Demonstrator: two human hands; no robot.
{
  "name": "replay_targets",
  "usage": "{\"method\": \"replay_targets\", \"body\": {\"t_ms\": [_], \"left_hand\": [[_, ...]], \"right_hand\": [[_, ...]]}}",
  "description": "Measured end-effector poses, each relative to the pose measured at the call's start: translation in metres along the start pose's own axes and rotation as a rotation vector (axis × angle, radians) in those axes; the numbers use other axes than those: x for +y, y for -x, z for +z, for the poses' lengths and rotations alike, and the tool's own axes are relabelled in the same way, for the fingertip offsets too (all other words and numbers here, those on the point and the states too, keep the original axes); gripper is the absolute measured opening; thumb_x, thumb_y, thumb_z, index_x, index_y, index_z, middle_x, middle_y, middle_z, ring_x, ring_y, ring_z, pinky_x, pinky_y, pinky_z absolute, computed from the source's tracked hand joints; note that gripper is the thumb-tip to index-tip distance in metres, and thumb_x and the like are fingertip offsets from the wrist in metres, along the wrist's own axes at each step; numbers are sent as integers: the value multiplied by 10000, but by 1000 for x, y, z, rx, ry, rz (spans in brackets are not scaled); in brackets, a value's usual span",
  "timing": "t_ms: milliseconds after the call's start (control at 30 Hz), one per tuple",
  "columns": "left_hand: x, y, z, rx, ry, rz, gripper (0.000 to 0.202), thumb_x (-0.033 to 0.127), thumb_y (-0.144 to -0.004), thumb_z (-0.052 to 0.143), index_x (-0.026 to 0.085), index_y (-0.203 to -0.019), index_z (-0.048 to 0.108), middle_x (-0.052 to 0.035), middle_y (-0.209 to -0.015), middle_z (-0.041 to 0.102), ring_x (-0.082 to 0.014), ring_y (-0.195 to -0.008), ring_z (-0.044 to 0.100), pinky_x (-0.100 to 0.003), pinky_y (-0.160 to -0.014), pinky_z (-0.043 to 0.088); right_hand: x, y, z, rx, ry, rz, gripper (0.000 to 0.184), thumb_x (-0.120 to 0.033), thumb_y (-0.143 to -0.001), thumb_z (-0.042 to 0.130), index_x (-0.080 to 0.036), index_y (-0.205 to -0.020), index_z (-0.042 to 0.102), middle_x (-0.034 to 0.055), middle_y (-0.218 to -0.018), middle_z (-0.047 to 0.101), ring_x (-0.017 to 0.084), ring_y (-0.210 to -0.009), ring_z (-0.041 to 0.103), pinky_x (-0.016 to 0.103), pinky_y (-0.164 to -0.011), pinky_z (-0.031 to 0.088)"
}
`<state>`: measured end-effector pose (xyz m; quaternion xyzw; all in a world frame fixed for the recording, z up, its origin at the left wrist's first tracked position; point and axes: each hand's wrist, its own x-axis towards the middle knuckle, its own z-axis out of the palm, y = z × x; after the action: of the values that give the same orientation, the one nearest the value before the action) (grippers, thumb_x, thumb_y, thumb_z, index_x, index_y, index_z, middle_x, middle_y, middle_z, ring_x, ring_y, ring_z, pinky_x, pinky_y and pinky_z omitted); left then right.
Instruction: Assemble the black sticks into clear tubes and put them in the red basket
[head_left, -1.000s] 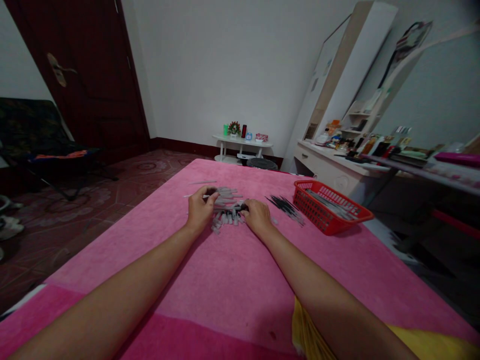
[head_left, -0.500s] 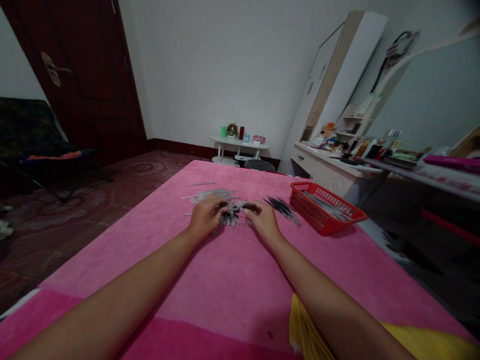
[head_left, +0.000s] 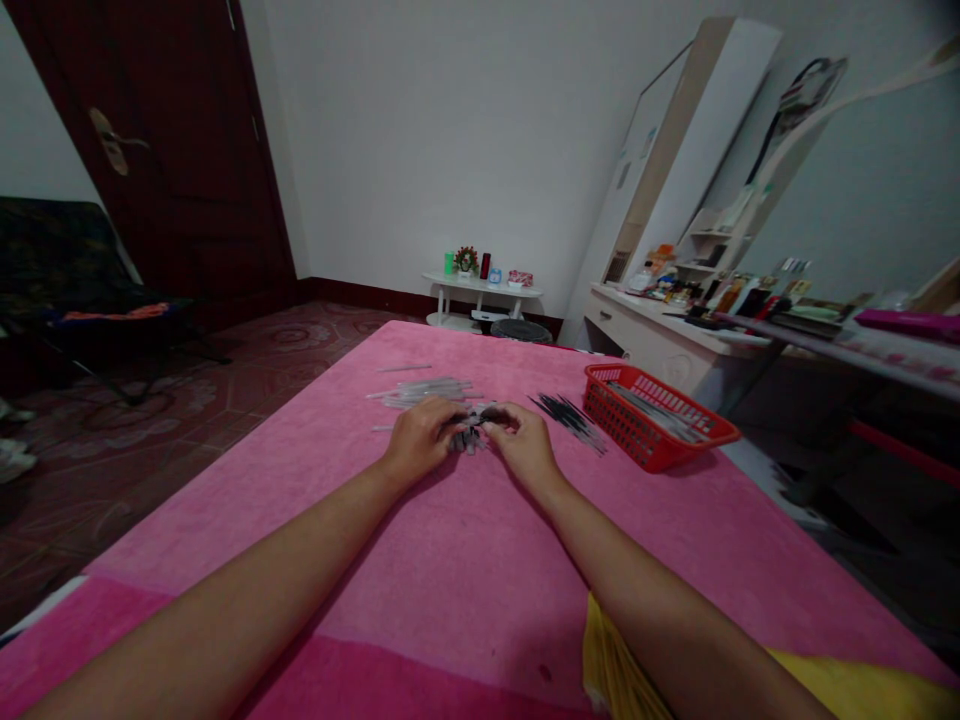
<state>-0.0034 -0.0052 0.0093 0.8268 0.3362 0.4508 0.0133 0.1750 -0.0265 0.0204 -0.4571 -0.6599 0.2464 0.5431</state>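
My left hand (head_left: 426,436) is closed in a pinch over a pile of small clear and black pieces (head_left: 469,440), perhaps pen caps. From the other side my right hand (head_left: 520,438) pinches too, its fingertips almost meeting the left ones. What sits between the fingers is too small and shaded to name. Behind my left hand lies a bundle of whitish translucent tubes (head_left: 431,390), like pen barrels, with a single tube (head_left: 405,368) farther back. Right of my right hand, thin dark sticks (head_left: 568,420) resembling pen refills are fanned out.
A red plastic basket (head_left: 626,428) holding more thin sticks (head_left: 664,412) stands on the right of the pink cloth (head_left: 450,580). Yellow fabric (head_left: 619,665) lies by my right forearm. Beyond are a small white table (head_left: 480,285) and a dresser (head_left: 660,325).
My two hands have come closer together over the small pieces, the left shifting slightly right. The view has moved a little. The tubes, sticks and basket lie as before.
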Motion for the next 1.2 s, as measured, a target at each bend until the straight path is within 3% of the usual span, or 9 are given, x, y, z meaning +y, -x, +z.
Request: {"method": "replay_targets", "body": {"t_ms": [733, 1033, 1200], "left_hand": [[1, 1, 3, -28, 20, -22, 199, 174, -808, 562, 214, -975, 663, -64, -935, 711, -211, -872, 657, -324, -779, 510], [4, 2, 3, -23, 19, -21, 189, 157, -804, 560, 206, -946, 674, -63, -925, 711, -204, -856, 660, -313, -774, 514], [5, 1, 5, -14, 32, -20, 178, 188, -813, 568, 201, -954, 677, -78, -921, 711, -212, -851, 660, -325, -763, 514]], "right_hand": [[-6, 2, 0, 2, 55, -15, 196, -201, -683, 563, -164, -812, 706, 43, -800, 719, 171, -741, 636, 288, -713, 491], [-1, 4, 0, -8, 30, 24, 140, -244, -687, 580, -157, -723, 684, 27, -698, 684, 157, -623, 601, 259, -597, 474], [-1, 4, 1, 29, 52, -15, 147, -233, -697, 572, -167, -750, 692, 31, -725, 686, 165, -663, 606, 258, -614, 472]]}}
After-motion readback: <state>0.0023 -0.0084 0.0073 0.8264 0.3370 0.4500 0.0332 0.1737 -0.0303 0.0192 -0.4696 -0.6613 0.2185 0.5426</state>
